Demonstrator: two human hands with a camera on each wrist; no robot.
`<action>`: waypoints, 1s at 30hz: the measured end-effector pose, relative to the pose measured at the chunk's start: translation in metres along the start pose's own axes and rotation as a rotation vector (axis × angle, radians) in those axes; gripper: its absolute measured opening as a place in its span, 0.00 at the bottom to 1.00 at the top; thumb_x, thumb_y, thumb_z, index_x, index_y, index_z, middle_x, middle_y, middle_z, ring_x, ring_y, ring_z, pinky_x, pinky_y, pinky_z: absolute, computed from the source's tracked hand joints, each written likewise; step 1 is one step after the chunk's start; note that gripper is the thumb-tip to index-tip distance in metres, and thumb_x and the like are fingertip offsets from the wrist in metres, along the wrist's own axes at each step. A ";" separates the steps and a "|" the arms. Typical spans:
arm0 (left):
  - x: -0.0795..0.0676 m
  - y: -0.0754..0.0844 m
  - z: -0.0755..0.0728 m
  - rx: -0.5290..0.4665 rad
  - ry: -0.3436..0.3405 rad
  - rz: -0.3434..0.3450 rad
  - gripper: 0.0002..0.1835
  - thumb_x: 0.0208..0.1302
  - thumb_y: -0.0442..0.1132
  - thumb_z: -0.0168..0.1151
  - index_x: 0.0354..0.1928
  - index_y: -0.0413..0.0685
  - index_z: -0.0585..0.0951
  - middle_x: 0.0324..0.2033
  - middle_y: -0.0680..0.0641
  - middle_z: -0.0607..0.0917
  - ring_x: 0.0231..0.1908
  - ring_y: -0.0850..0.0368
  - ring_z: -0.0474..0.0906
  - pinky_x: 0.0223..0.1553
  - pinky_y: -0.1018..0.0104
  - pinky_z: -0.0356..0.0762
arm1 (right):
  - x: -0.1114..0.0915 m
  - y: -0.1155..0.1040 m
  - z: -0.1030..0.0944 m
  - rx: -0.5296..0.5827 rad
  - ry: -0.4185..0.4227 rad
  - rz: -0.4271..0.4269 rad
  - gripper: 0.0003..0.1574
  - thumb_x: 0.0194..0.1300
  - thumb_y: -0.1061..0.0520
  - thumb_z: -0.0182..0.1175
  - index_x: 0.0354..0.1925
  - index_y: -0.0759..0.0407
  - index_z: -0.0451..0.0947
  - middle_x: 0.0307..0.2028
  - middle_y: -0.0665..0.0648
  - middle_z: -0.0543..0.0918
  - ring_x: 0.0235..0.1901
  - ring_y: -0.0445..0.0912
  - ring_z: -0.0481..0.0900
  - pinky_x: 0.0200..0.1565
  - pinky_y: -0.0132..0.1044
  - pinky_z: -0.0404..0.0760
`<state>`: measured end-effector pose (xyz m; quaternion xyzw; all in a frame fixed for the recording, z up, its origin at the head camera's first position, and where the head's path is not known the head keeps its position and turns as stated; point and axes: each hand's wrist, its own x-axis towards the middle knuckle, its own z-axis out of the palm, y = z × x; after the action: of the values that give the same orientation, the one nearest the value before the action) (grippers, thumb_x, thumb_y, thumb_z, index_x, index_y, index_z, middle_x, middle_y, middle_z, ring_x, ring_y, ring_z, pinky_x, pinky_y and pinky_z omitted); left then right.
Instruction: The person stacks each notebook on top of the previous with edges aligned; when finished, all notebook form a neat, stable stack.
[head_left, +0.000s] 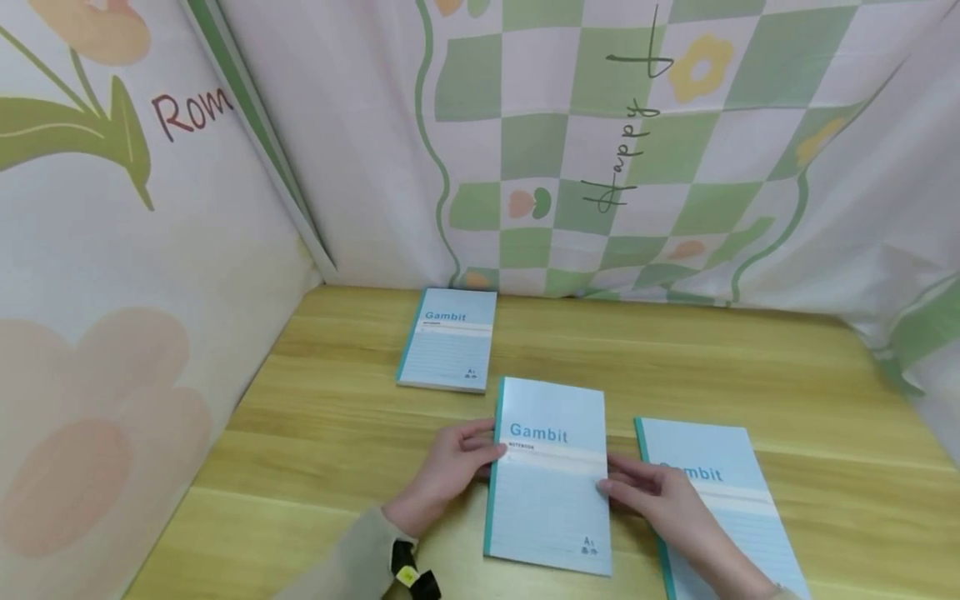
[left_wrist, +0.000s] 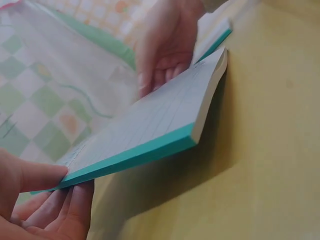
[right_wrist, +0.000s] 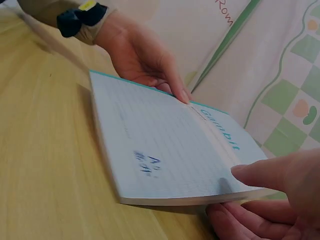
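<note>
A pale-blue, rectangular paper notebook with a teal spine (head_left: 551,508) is held raised above the yellowish wood-grain table (head_left: 322,475), its shadow on the boards beneath; its cover faces up, with "Gambit" in teal letters near the top, "NOTEBOOK" in small dark print below, a whitish band across the cover, fine ruled lines under that and a dark "A" mark with small characters at the lower right; the page block shows as a thin pale edge, slightly curved at one end in the left wrist view; the left hand (head_left: 450,462) pinches the spine edge, thumb on the cover and fingers underneath; the right hand (head_left: 667,500) pinches the opposite edge in the same way; a matching pale-blue notebook (head_left: 447,354) lies farther back on the left, near the green-and-white checked cloth (head_left: 603,150), and another teal-spined notebook (head_left: 738,533) lies at the right, partly hidden by the right hand.
</note>
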<state>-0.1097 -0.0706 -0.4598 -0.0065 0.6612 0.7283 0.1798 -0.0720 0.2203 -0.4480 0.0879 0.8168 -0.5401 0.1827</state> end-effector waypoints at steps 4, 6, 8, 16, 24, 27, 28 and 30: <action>0.006 0.003 -0.010 -0.002 0.037 0.033 0.24 0.69 0.31 0.66 0.65 0.31 0.75 0.46 0.36 0.87 0.43 0.48 0.87 0.43 0.59 0.86 | 0.001 -0.001 0.009 0.080 -0.049 -0.035 0.43 0.67 0.48 0.69 0.68 0.74 0.69 0.56 0.68 0.82 0.48 0.52 0.86 0.47 0.40 0.85; 0.009 0.004 -0.015 0.003 0.055 0.034 0.24 0.69 0.31 0.65 0.64 0.31 0.76 0.46 0.36 0.87 0.43 0.48 0.87 0.43 0.59 0.86 | 0.003 -0.003 0.013 0.100 -0.063 -0.057 0.41 0.69 0.50 0.68 0.67 0.76 0.68 0.55 0.69 0.83 0.48 0.52 0.86 0.46 0.40 0.86; 0.012 0.005 -0.019 0.013 0.069 0.028 0.24 0.69 0.32 0.65 0.64 0.31 0.76 0.47 0.37 0.87 0.44 0.49 0.86 0.44 0.59 0.86 | 0.006 -0.006 0.016 0.111 -0.056 -0.075 0.37 0.70 0.53 0.67 0.66 0.76 0.69 0.53 0.67 0.84 0.47 0.52 0.86 0.45 0.39 0.86; 0.024 0.015 -0.037 0.016 0.124 0.014 0.25 0.70 0.34 0.65 0.65 0.33 0.75 0.52 0.36 0.85 0.49 0.48 0.85 0.48 0.59 0.85 | 0.028 -0.021 0.026 0.203 -0.005 -0.142 0.29 0.71 0.62 0.65 0.65 0.73 0.73 0.51 0.65 0.85 0.48 0.50 0.85 0.44 0.39 0.86; 0.024 0.016 -0.053 0.036 0.172 -0.004 0.25 0.68 0.37 0.68 0.64 0.35 0.77 0.54 0.37 0.84 0.50 0.47 0.84 0.50 0.59 0.84 | 0.050 -0.036 0.023 0.247 -0.058 -0.164 0.31 0.73 0.58 0.64 0.67 0.72 0.71 0.55 0.65 0.82 0.49 0.49 0.84 0.48 0.39 0.85; 0.022 0.014 -0.057 0.049 0.167 0.010 0.23 0.68 0.37 0.68 0.61 0.34 0.79 0.52 0.37 0.85 0.48 0.48 0.85 0.49 0.58 0.84 | 0.060 -0.041 0.021 0.260 -0.064 -0.166 0.31 0.73 0.58 0.63 0.67 0.72 0.71 0.57 0.66 0.81 0.50 0.48 0.83 0.49 0.39 0.85; 0.021 0.013 -0.059 0.054 0.168 0.012 0.21 0.68 0.37 0.69 0.60 0.34 0.80 0.51 0.38 0.85 0.46 0.49 0.85 0.49 0.58 0.84 | 0.063 -0.044 0.021 0.266 -0.064 -0.170 0.30 0.73 0.58 0.63 0.67 0.72 0.71 0.57 0.66 0.81 0.50 0.48 0.83 0.49 0.39 0.85; 0.020 0.012 -0.062 0.074 0.172 0.020 0.20 0.67 0.37 0.69 0.57 0.34 0.81 0.49 0.39 0.85 0.44 0.50 0.85 0.48 0.58 0.85 | 0.069 -0.048 0.022 0.278 -0.066 -0.177 0.30 0.73 0.59 0.63 0.67 0.71 0.71 0.58 0.66 0.80 0.50 0.48 0.83 0.50 0.38 0.84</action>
<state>-0.1458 -0.1258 -0.4607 -0.0555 0.7007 0.7019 0.1151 -0.1476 0.1776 -0.4420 0.0222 0.7323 -0.6646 0.1471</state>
